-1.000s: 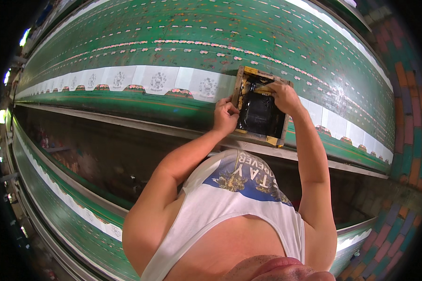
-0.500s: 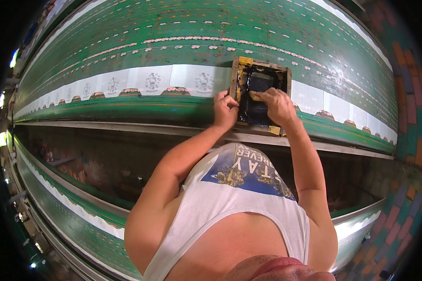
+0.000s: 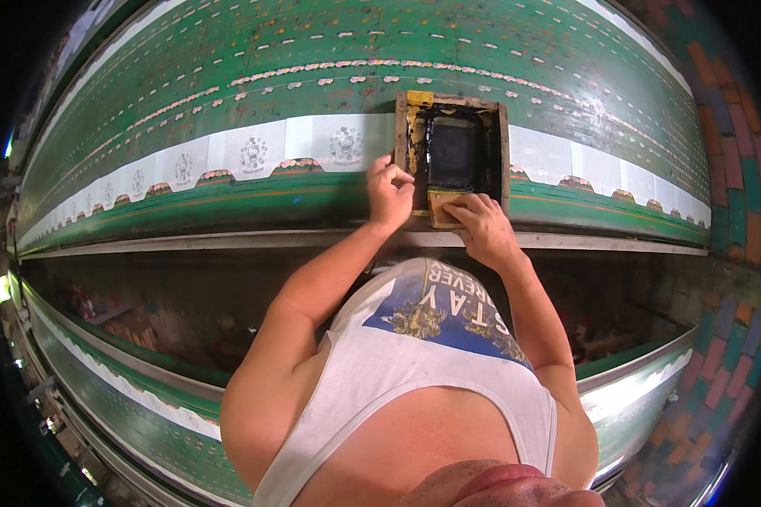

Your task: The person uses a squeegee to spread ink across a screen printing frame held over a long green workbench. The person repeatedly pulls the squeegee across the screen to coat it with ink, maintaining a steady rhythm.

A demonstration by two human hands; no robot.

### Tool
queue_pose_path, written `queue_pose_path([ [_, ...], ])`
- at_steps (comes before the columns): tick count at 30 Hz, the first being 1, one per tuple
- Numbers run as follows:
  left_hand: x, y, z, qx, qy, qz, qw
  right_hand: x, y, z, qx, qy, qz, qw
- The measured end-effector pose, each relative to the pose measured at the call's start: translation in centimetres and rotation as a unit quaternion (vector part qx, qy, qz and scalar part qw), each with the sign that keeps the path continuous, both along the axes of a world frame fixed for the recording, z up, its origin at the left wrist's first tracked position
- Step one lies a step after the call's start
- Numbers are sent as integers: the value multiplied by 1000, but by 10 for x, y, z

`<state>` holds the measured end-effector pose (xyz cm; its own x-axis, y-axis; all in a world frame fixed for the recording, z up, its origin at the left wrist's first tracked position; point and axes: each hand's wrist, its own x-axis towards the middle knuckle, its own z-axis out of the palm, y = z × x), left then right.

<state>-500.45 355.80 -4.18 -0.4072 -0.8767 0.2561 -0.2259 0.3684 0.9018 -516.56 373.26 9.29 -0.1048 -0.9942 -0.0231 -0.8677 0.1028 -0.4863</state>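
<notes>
A wooden screen-printing frame [image 3: 505, 156] with a dark, ink-smeared mesh lies over a row of white pieces on the long green table. My left hand [image 3: 390, 193] is closed at the frame's left rail, fingers curled against the wood. Gripped in my right hand [image 3: 487, 228] is a flat, tan squeegee [image 3: 441, 208], at the near end of the frame; its lower edge is hidden inside. To the left of the frame, a white piece [image 3: 330, 139] carries a grey printed cartoon figure. The piece beneath the frame is covered from view.
More printed white pieces [image 3: 249, 152] run off to the left, and plain ones [image 3: 604, 173] to the right. The green table [image 3: 355, 93] bears rows of small coloured marks. A metal rail [image 3: 254, 243] edges it. Behind me stands a second green table [image 3: 152, 406]. Coloured paving [image 3: 727, 160] lies at right.
My right hand has drawn the squeegee from the middle of the mesh toward me, to the frame's near end. My left hand keeps its place at the left rail.
</notes>
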Motion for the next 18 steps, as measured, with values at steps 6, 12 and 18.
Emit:
queue_pose_path([
  [6, -5, 4, 17, -22, 27, 5, 999, -25, 39, -29, -152, -5, -243, 958],
  [12, -52, 43, 24, -24, 40, -13, 999, -82, 92, -49, -159, -249, -324, 899],
  [18, -134, 102, 18, 7, 55, -3, 998, -154, 148, -50, -180, -224, -314, 905],
])
